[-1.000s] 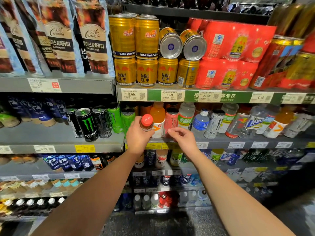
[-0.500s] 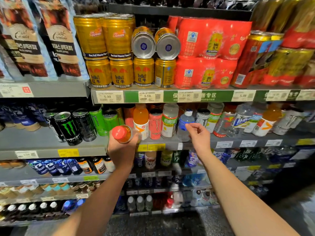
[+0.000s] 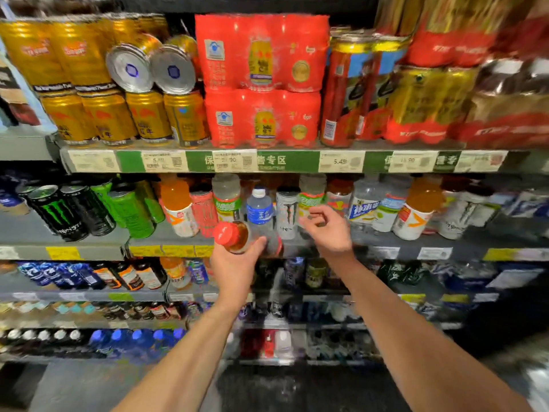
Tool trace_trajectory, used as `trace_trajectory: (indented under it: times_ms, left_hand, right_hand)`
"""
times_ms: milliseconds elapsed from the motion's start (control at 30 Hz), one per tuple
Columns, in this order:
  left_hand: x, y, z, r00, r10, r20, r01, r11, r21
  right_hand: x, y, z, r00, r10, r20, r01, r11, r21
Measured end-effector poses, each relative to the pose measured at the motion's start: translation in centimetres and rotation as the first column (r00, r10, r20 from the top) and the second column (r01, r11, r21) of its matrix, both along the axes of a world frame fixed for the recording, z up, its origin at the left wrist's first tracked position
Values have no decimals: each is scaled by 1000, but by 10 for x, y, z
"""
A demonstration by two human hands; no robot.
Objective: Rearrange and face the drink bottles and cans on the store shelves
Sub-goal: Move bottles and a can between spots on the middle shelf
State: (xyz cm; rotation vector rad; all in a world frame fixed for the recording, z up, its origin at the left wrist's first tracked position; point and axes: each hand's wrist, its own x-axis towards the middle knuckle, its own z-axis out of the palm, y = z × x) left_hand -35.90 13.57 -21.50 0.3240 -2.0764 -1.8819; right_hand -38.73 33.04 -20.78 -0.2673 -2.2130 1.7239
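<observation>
Left hand [image 3: 234,264]: grip closed round a clear plastic bottle of amber drink with a red screw cap [image 3: 234,236], held tilted, cap toward the camera, in front of the middle shelf's front edge [image 3: 386,248] and not standing on it. Right hand [image 3: 326,230]: grip empty, fingers loosely curled, raised just before a green-labelled clear bottle [image 3: 310,197] and beside a white tall can [image 3: 286,209].

Progress, judged from the layout: early to midway. Front row of the middle shelf mostly upright with labels forward; held bottle not yet placed; matching slot cannot be told through the blur.

Left to do: seat the held bottle, face its label, then check the remaining rows.

Obstructions: small blue-labelled water bottle [image 3: 259,208] and pink can [image 3: 204,212] packed tight behind the held bottle, leaving little gap. Nearby: black and green cans [image 3: 59,212] to the left, two gold cans lying on their sides [image 3: 151,66] on the shelf above, red multipacks [image 3: 261,81] next to them.
</observation>
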Motion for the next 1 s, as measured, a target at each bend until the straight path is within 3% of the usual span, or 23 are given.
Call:
trace_trajectory:
  times_ms: [67, 133, 300, 433, 533, 733, 867, 1000]
  left_hand:
    - [5, 18, 4, 999, 42, -28, -41, 999, 33]
    - [6, 24, 2, 998, 52, -26, -51, 997, 54]
    - [11, 11, 0, 998, 54, 22, -54, 999, 9]
    - [15, 0, 2, 998, 58, 16, -58, 998, 2]
    - [14, -7, 0, 998, 49, 36, -49, 999, 19]
    - [4, -14, 3, 999, -33, 12, 33, 999, 28]
    - [-8, -11, 6, 996, -86, -20, 86, 996, 5]
    - [-18, 5, 14, 992, -117, -47, 115, 993, -36]
  right_hand:
    - [-3, 1, 4, 995, 81, 66, -95, 959, 268]
    - [-11, -4, 10, 986, 145, 82, -166, 890, 425]
    - [-24, -22, 21, 995, 89, 45, -99, 823, 559]
    - [-20, -25, 15, 997, 56, -61, -10, 811, 584]
    - [-15, -28, 10, 998, 41, -41, -11, 818, 575]
    - [-15, -28, 14, 998, -11, 61, -11, 935, 356]
    - [-23, -27, 15, 999, 24, 25, -32, 927, 374]
    - [-6, -20, 15, 991, -75, -108, 97, 972, 213]
